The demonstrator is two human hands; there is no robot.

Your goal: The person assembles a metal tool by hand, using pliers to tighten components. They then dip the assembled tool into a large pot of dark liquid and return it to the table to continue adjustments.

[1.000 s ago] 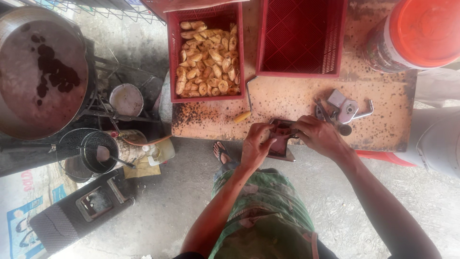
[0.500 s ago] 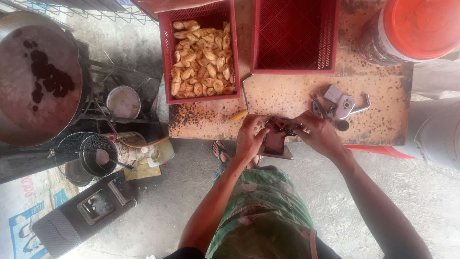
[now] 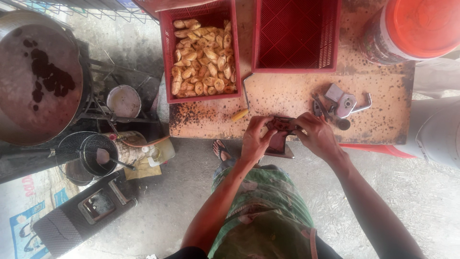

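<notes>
1. Keep the small dark metal press (image 3: 281, 125) steady at the near edge of the tabletop (image 3: 287, 98), pressing evenly from both sides
2. Left hand (image 3: 255, 139) is closed around the press's left end
3. Right hand (image 3: 317, 135) grips its right end, fingers curled; both hands close together

Speckled orange worktop (image 3: 287, 96) with crates and tools on it

Two red plastic crates sit side by side at its far edge: the left crate (image 3: 165, 57) is full of pale yellow fried pieces (image 3: 203, 57), the right crate (image 3: 335, 38) shows bare mesh. An orange-lidded tub (image 3: 412, 29) stands at the far right corner. Near the front lie a yellow-handled knife (image 3: 241, 112) and a cluster of grey metal parts (image 3: 342, 103).
</notes>
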